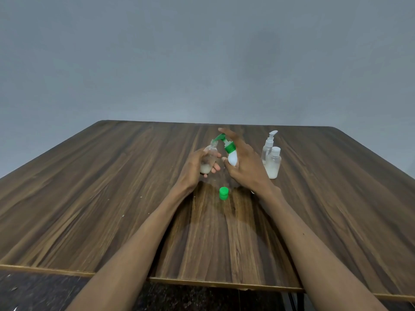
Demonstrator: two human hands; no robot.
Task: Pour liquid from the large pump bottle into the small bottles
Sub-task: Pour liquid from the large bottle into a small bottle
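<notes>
My left hand (194, 170) grips a small clear bottle (208, 160) with no cap, tilted a little, with white liquid in its bottom. My right hand (243, 163) holds the large white pump bottle (232, 157) with a green collar, and a finger lies on top of the green pump head (221, 137). The pump's spout points left at the small bottle's open neck. A loose green cap (223, 193) stands on the wooden table (89, 198) just in front of both hands.
Two more clear bottles stand to the right of my right hand: one with a white pump top (268, 144) and one with a white cap (273, 163), part filled with white liquid. The table's front edge runs below my forearms; a grey wall is behind.
</notes>
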